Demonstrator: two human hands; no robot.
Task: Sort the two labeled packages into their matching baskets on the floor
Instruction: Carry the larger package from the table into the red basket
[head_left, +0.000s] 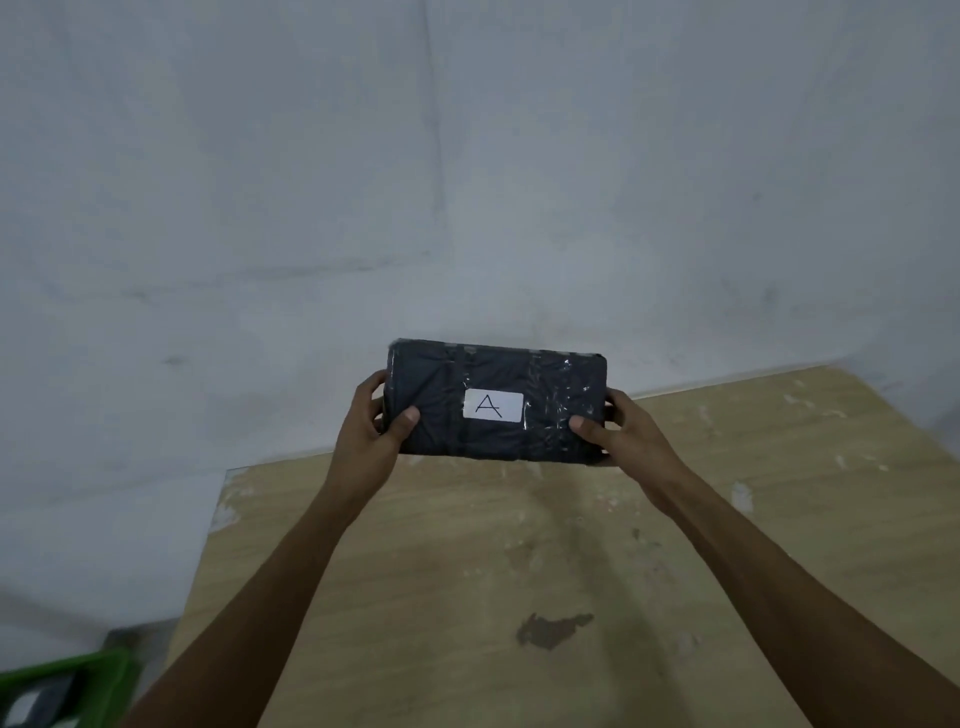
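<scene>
A dark package (550, 384) wrapped in clear tape is held up above the wooden table, its white label with the letter A facing me. My left hand (371, 428) grips its left end, thumb on the front face. My right hand (621, 428) grips its right end the same way. A green basket (111, 670) shows at the bottom left on the floor, with something dark and a white patch inside it, only partly in view. No second package is clearly visible on the table.
The light wooden table (519, 571) has stains and chipped patches; its left edge runs down toward the green basket. A pale grey wall (363, 182) stands right behind the table's far edge.
</scene>
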